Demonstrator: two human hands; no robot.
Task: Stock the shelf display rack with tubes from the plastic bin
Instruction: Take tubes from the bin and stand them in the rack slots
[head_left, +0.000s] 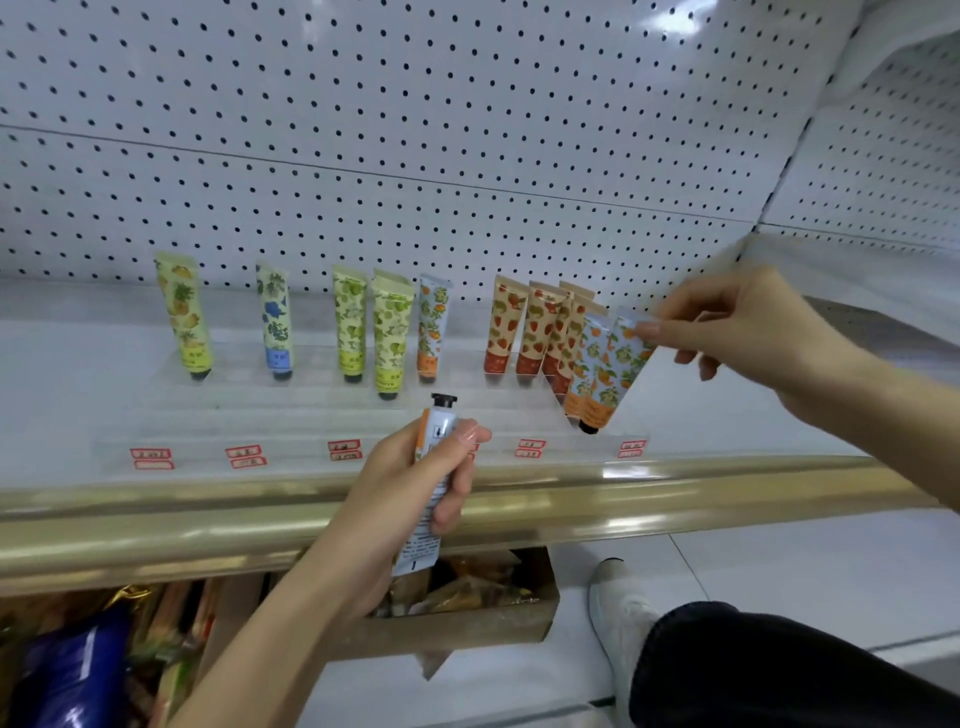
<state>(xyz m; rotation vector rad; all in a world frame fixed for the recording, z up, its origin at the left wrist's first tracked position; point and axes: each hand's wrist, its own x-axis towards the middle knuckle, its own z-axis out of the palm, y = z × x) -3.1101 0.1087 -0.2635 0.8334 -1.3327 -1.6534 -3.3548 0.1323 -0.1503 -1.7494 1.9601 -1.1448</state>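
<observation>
On the white shelf, before a pegboard, stands a clear stepped rack with tubes set cap down. From the left come a pineapple tube, a blue tube, two lime tubes, an orange tube, then a tight cluster of strawberry tubes.

At the rack's right end two more orange-print tubes lean leftward, touching each other. The right hand pinches the crimped top of the outer tube between thumb and fingertips, the other fingers loosely bent. That tube's black cap sits low on the rack's front step, and the inner tube lies against it.

The left hand is in front of the rack's middle, its fingers curled round a pale tube held cap up. The black cap stands clear above the fingers, and the crimped end sticks out below the palm. This tube is just short of the rack, over the gold shelf edge.

Red labels line the rack's front. Below the shelf are a cardboard box of packets and a blue bag. At lower right a pale shoe and a dark trouser leg show.
</observation>
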